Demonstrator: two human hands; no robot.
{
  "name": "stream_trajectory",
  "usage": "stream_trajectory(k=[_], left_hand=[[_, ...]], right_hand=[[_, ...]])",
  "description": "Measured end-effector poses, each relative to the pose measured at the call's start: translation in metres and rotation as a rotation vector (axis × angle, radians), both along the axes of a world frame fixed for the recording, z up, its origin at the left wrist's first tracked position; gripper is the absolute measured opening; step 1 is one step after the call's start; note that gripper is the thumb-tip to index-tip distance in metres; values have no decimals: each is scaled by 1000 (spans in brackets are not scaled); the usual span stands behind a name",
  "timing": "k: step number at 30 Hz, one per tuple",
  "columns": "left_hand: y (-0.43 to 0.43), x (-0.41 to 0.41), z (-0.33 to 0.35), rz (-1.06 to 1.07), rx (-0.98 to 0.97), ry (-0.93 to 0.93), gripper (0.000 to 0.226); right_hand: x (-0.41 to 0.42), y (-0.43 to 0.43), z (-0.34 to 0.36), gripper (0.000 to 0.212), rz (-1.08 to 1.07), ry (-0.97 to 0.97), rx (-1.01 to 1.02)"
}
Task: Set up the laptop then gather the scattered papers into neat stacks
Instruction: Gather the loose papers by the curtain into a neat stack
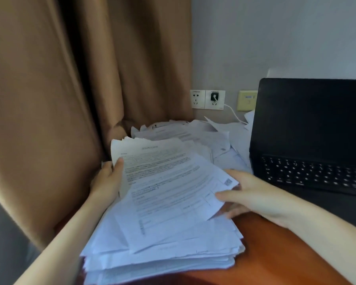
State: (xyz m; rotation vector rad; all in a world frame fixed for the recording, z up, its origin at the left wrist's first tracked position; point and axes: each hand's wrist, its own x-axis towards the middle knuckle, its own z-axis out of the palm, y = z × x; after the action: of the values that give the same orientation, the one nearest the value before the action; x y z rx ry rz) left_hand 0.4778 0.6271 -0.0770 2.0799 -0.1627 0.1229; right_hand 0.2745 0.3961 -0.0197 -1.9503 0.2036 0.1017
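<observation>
A thick stack (162,258) of white printed paper lies in the lower middle of the frame on a smooth red-brown wooden table (275,254). Its edges are uneven, and many thin layers show at the near side. Above it a smaller bundle of sheets (169,182) is lifted at an angle. These sheets are thin and a little bent, with grey lines of text and a small square code near the right corner.

The left hand (106,179) grasps the left edge of the sheets: the thumb lies flat on top, the other fingers are hidden behind the paper. The right hand (253,194) pinches the lower right corner, with the thumb on top and the fingers (236,211) curled under it.

Behind the sheets, in the middle of the frame, loose papers (193,134) lie in disorder up to the wall (275,38). A black laptop (308,130) stands open at the right, with a dark matte screen, and it covers a part of these papers. A brown curtain (60,99) with soft folds fills the left. On the wall are white sockets (207,99), one with a black plug (214,97) and a white cable (232,112).
</observation>
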Motion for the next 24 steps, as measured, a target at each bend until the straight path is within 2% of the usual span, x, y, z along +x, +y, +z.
stream_trajectory(k=[2, 5, 7, 9, 11, 15, 24], left_hand=[[0, 0, -2, -26, 27, -19, 28], [1, -1, -3, -49, 65, -35, 36], [3, 0, -3, -64, 77, -63, 36], [5, 3, -3, -78, 76, -76, 35], [6, 5, -4, -78, 83, -76, 36], [7, 8, -7, -83, 100, -99, 38], [6, 9, -10, -85, 81, -112, 39]], right_hand=[[5, -1, 5, 22, -35, 2, -78], [22, -6, 8, 24, -173, -37, -186], [29, -7, 7, 28, -121, -32, -274], [33, -4, 8, 23, -7, 39, -337], [42, -7, 11, 21, 19, 58, -436], [89, -35, 1, 26, -153, -80, -617], [173, -74, -6, 45, -427, 27, -446]])
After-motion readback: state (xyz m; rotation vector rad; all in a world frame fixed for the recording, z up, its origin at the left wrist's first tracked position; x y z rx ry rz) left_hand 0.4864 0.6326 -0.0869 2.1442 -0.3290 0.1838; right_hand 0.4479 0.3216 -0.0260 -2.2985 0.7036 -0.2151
